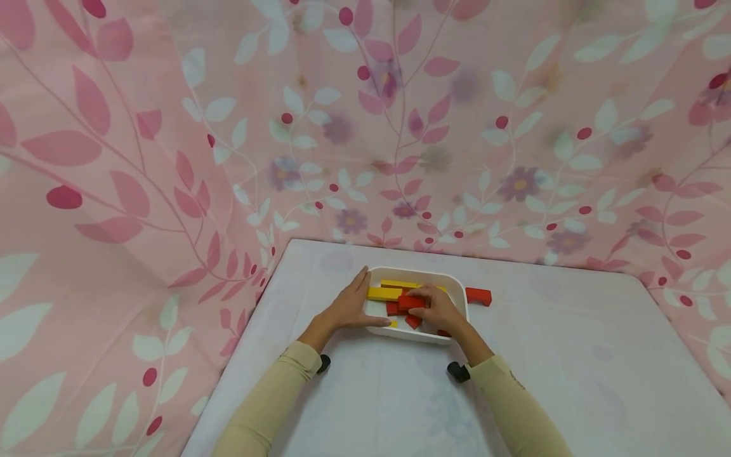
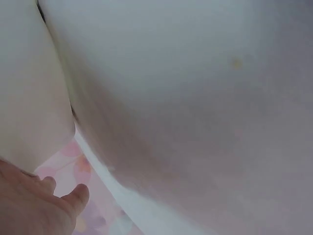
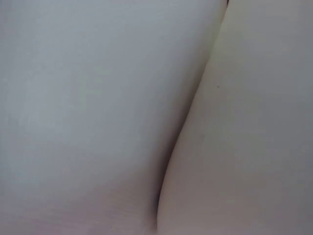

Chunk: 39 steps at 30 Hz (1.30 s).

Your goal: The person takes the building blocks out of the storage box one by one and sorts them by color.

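Note:
A white plastic tray with red and yellow blocks stands on the table in the head view. My left hand rests against the tray's left end, fingers straight along the side and thumb stretched over the near rim. In the left wrist view, part of my left hand shows at the lower left. Over the tray, my right hand pinches a red block between thumb and fingers. Beneath and beside it are a yellow block and other red pieces. The right wrist view shows only pale surfaces, without the fingers.
A red block with a notched underside lies on the table just outside the tray's right end. White cloth covers the table. Pink floral curtains hang behind the table and along its left side.

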Each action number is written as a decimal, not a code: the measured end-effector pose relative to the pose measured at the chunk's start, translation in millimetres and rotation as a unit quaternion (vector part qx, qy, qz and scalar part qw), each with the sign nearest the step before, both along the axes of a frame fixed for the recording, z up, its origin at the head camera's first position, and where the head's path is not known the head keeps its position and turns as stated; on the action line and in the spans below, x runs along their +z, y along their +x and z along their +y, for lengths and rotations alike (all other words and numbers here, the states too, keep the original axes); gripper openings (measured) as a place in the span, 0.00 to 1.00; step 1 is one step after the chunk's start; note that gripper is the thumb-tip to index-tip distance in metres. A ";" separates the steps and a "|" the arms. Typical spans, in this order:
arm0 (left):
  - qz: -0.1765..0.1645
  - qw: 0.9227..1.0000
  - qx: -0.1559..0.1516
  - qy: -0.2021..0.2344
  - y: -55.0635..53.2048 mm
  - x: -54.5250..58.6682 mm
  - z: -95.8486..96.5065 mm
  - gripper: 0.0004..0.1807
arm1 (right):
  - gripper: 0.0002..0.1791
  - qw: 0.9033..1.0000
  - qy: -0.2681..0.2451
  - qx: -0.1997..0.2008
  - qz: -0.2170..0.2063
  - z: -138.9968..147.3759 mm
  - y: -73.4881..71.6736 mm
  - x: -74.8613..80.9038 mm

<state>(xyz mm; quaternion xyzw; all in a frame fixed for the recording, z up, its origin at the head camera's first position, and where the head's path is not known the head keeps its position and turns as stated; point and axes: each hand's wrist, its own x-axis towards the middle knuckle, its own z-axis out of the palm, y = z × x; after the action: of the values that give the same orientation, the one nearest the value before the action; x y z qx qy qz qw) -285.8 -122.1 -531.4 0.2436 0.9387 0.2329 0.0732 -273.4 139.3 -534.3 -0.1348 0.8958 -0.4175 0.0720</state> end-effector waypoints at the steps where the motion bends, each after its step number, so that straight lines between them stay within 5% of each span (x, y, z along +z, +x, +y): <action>1: 0.003 1.000 -0.001 -0.001 0.0 0.2 0.6 0.75 | 0.20 1.000 0.000 0.002 -0.002 -0.1 0.8 0.2; 20: -0.002 1.000 0.017 -0.023 3.1 -2.2 2.5 0.73 | 0.20 0.998 -0.011 0.009 0.056 3.8 1.5 5.0; 39: 0.017 0.999 0.022 -0.019 0.5 -4.6 8.9 0.73 | 0.21 0.998 0.004 -0.008 0.056 41.7 4.7 28.5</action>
<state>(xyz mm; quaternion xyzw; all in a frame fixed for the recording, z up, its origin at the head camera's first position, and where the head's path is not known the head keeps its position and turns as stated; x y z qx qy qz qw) -285.3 -113.2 -536.0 0.2255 0.9491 0.2124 0.0570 -268.7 181.0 -505.8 -0.1505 0.9010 -0.4064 0.0189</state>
